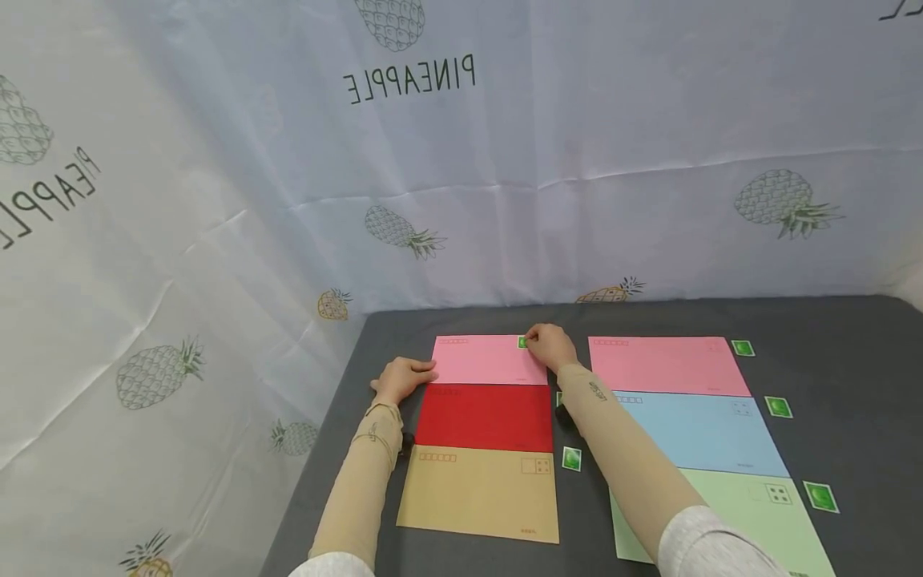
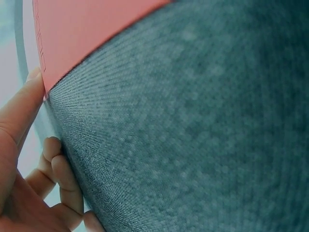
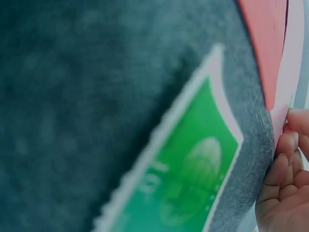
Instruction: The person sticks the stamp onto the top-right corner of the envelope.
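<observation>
Topmost in the left column lies a pink envelope [image 1: 476, 362]. My left hand [image 1: 405, 378] rests at its left edge, the thumb touching the paper and the other fingers loosely bent over the dark cloth. At the envelope's upper right corner, my right hand [image 1: 551, 346] pinches a green stamp [image 1: 522, 342], partly hidden by the fingertips. Just a green sliver shows by those fingers in the right wrist view. Below the pink envelope are a red envelope [image 1: 485, 417] and a tan envelope [image 1: 476, 493].
Right of my right forearm, a second column holds pink [image 1: 663, 365], blue [image 1: 699, 433] and green [image 1: 743, 513] envelopes. Green stamps [image 1: 779, 407] lie beside each. Another stamp [image 1: 572, 458] sits by the tan envelope; one near my right wrist [image 3: 183, 179] is partly covered.
</observation>
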`<action>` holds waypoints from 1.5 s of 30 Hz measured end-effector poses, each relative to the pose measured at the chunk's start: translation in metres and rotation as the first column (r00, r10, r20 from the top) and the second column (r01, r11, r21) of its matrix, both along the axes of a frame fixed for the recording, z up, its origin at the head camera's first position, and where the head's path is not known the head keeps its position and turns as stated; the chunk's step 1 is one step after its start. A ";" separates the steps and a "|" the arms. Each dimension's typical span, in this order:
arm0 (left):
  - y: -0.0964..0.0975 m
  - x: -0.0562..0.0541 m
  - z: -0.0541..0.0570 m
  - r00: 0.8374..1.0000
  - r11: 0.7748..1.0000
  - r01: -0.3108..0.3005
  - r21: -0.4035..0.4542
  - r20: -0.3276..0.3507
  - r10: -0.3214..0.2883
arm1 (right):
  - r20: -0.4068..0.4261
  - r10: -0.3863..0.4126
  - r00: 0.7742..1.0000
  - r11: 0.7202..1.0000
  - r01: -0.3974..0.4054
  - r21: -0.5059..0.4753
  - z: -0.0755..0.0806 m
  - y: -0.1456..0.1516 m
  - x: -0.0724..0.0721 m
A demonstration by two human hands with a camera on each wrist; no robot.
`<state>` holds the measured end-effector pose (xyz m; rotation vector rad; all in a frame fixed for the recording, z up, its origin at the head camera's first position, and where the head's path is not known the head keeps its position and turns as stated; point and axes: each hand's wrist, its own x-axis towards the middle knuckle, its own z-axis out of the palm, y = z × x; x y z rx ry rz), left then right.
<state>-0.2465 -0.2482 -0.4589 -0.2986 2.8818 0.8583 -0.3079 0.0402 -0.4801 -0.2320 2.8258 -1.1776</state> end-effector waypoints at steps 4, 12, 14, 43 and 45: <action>-0.002 0.000 -0.003 1.000 1.000 -0.011 0.011 0.013 0.011 | 0.049 0.006 0.999 1.000 -0.006 -0.001 0.001 -0.002 0.003; -0.001 0.000 -0.006 1.000 1.000 0.003 -0.019 -0.006 -0.004 | 0.012 0.017 1.000 0.996 -0.018 0.086 0.007 -0.005 0.010; 0.000 -0.001 -0.006 1.000 1.000 0.005 -0.027 -0.019 -0.005 | 0.007 0.018 1.000 0.995 -0.019 0.093 0.008 -0.005 0.011; 0.050 0.001 0.008 0.946 0.996 0.031 -0.087 -0.318 -0.057 | -0.106 0.048 0.993 0.989 -0.062 -0.135 0.029 0.038 0.014; 0.058 0.002 0.009 0.940 0.995 0.055 -0.082 -0.333 -0.079 | -0.116 0.053 0.992 0.986 -0.071 -0.154 0.033 0.046 0.015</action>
